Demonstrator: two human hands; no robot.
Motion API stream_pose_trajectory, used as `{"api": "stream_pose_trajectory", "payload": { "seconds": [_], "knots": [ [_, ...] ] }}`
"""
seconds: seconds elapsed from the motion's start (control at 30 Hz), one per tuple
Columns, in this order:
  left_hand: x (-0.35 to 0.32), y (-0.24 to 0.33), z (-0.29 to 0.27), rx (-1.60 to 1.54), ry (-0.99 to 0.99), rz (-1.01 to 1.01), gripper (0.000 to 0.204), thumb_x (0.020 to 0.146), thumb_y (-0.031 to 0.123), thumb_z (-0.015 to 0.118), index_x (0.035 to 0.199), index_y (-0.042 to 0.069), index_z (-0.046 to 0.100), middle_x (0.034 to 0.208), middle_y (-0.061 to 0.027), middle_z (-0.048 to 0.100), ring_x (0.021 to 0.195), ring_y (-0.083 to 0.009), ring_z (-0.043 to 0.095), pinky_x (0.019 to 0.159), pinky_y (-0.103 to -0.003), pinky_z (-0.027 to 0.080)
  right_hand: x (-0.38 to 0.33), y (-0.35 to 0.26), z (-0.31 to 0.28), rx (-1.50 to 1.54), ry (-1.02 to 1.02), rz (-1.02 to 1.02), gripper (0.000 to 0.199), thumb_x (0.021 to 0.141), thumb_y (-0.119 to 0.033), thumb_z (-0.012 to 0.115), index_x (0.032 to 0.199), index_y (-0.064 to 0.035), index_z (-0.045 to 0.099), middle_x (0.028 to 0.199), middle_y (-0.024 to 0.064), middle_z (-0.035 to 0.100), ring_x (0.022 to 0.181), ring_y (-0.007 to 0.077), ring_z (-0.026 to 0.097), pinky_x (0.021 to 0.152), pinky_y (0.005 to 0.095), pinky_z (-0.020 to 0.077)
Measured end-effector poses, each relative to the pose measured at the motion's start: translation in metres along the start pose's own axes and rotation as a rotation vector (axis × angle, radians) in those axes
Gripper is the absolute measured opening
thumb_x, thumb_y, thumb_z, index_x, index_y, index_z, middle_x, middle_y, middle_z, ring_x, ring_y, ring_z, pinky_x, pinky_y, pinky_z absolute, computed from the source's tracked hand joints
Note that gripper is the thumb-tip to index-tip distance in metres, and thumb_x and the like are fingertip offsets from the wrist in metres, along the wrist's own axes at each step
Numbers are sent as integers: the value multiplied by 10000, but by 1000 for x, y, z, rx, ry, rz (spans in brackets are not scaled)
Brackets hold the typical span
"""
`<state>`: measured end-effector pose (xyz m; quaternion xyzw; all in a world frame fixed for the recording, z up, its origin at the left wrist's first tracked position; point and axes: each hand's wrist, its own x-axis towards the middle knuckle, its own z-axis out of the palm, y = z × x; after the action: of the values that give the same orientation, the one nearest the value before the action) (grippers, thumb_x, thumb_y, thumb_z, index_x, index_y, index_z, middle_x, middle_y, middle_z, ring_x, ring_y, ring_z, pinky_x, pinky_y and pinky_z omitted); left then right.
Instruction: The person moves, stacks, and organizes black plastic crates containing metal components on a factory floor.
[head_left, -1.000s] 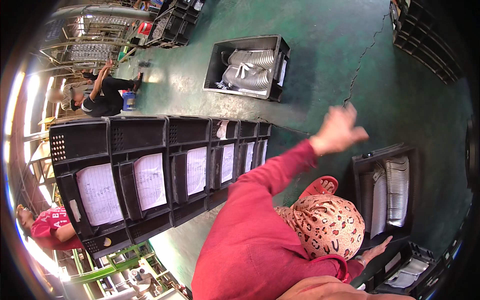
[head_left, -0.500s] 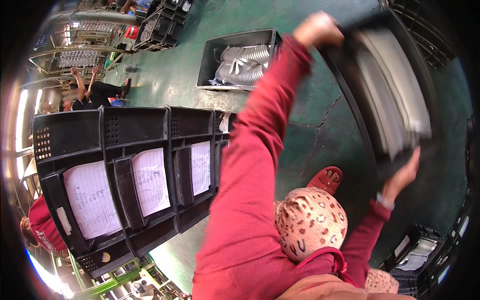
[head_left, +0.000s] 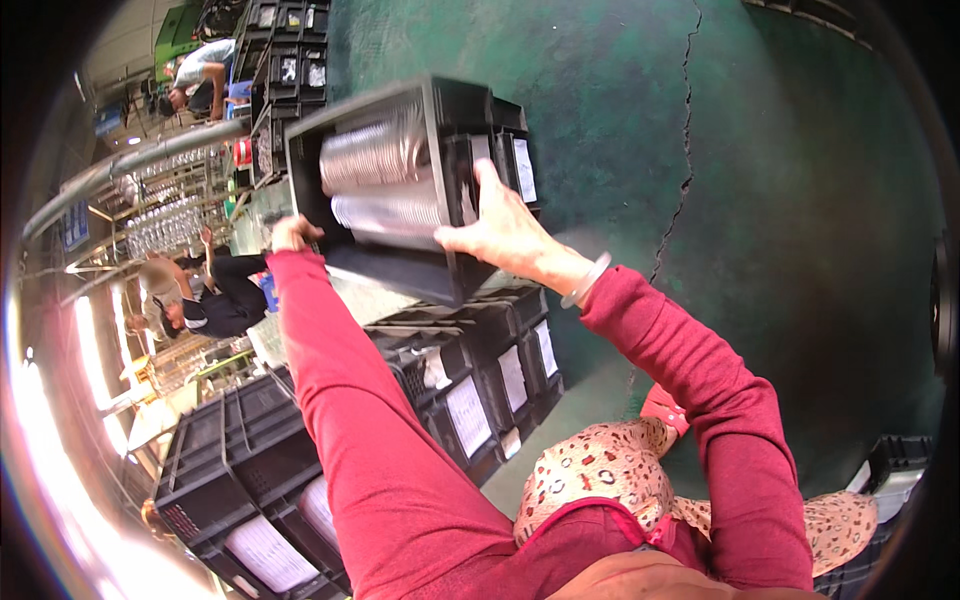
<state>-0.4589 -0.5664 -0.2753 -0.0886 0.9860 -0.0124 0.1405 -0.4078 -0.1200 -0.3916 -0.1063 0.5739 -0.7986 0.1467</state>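
A black plastic crate (head_left: 375,262) is tilted in front of me at the upper left, its open top facing me. Inside lie two rows of thin, shiny, stacked metal pieces (head_left: 375,155). My left hand (head_left: 296,234) is closed on the crate's near left corner. My right hand (head_left: 505,228) bears on the right end wall, its thumb at the rim and a finger stretched along the outside. Another black crate (head_left: 510,125) with a pale paper sheet shows just behind it. Whether the held crate touches that one, I cannot tell.
Stacked black crates (head_left: 235,440) with paper sheets stand at lower left, and more crates (head_left: 490,375) beyond my left forearm. Crates (head_left: 290,75) also stand at the far upper left. Two people (head_left: 215,290) (head_left: 205,80) are at the left. A crack (head_left: 686,150) runs along the green floor.
The loaded crate has swung from the upper right over to the upper left between both hands. My view has turned, and the crate stack now appears lower.
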Motion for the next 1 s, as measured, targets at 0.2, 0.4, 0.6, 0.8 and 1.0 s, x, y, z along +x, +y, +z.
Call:
{"api": "stream_pose_trajectory", "payload": {
  "seconds": [0.2, 0.4, 0.6, 0.8, 1.0],
  "knots": [
    [-17, 1, 70, 176, -34, 637, 199, 534, 108, 793, 548, 84, 595, 537, -102, 528, 548, -240, 560, 501, -343, 413, 42, 33, -20, -46, -162, 205, 902, 632, -325, 742, 1230, 122, 235, 975, 290, 541, 789, 267, 589, 648, 346, 490],
    [9, 38, 55, -159, -185, -411, 294, 633, 107, 762, 528, 28, 499, 498, -30, 408, 411, -156, 407, 400, -325, 319, 73, 32, -28, -45, -162, 154, 746, 631, -262, 730, 1085, 124, 281, 893, 317, 524, 780, 362, 574, 703, 396, 475],
    [18, -2, 69, -24, -364, -515, 265, 663, 191, 752, 646, -17, 588, 522, -116, 510, 429, -242, 494, 482, -361, 404, 72, 31, -21, 90, -213, 304, 665, 650, -195, 744, 1044, 66, 275, 746, 224, 533, 655, 266, 595, 494, 350, 471],
    [53, -30, 66, 486, -295, 306, 185, 721, 212, 677, 652, 51, 619, 535, -121, 506, 488, -289, 531, 492, -376, 428, 75, 56, -5, -34, 35, 77, 711, 649, -296, 751, 1091, 71, 332, 980, 279, 528, 905, 347, 578, 779, 403, 480],
    [167, 83, 21, 547, 235, 391, 148, 777, 171, 564, 788, 36, 623, 694, -131, 535, 609, -272, 556, 585, -361, 442, -13, 85, -82, -74, 301, 186, 932, 722, -469, 679, 1341, 14, 177, 1209, 300, 334, 1190, 447, 330, 1034, 460, 263]
  ]
}}
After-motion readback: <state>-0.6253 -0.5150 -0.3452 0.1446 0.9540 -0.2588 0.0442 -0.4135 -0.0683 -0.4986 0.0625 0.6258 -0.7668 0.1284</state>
